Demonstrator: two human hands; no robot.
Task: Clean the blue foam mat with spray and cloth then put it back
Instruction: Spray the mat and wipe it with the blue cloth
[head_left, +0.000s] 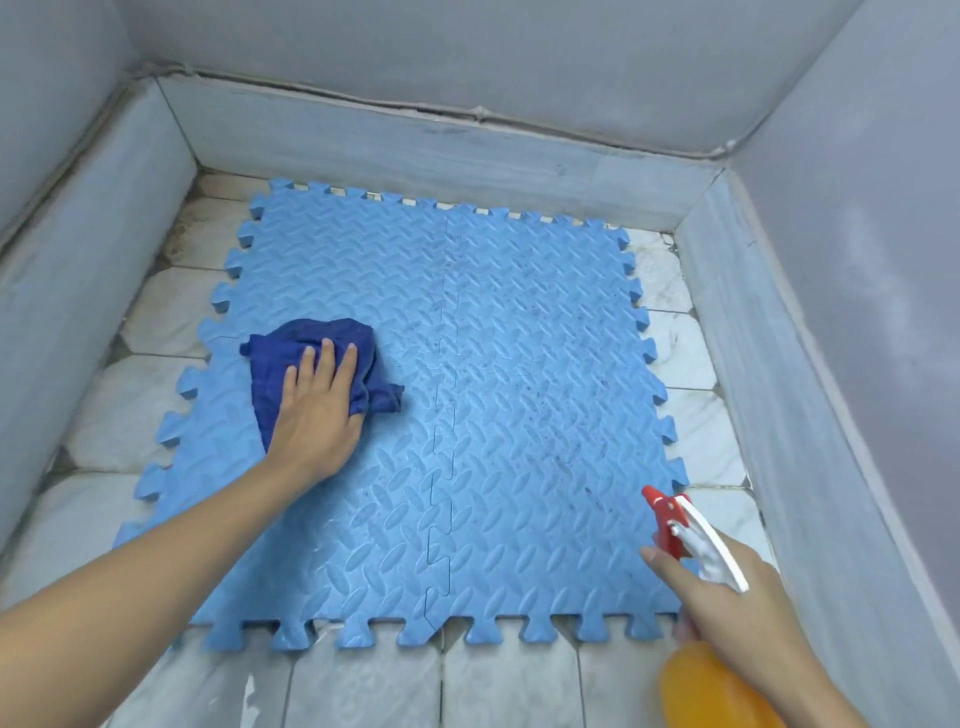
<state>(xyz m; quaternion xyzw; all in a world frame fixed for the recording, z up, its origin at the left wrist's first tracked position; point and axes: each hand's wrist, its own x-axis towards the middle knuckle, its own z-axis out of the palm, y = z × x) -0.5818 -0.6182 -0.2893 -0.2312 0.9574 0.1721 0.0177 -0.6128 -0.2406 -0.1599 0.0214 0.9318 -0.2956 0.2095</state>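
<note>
The blue foam mat (467, 415) lies flat on the floor (171, 395) of a small walled recess, and it nearly fills the space. Its toothed far edge sits just beside the back skirting (415, 150). On the left a strip of bare tile shows between the mat and the side skirting; on the right a narrower strip is open. Nearest me, a band of floor tile stays bare below the mat's front teeth, the widest free room there is.

The mat is made of interlocking tiles (the puzzle seams run down the middle and across), embossed all over with a raised leaf-like tread. Dark specks dot its right half. The floor is pale marbled tile with dark, grimy grout lines, dirtiest in the far left corner. The skirting is the same pale stone, and the walls (519, 57) above are a dull painted grey.

The left hand (317, 415) rests palm down on a dark blue cloth (337, 358), a soft crumpled wad on the mat's left half, with the fingers (324, 358) spread flat over it and pressing rather than gripping. The right hand (727, 608) hovers at the mat's near right corner, curled around the neck of a spray bottle (696, 540): white head, red nozzle and trigger, orange body. Its forefinger reaches toward the trigger.
</note>
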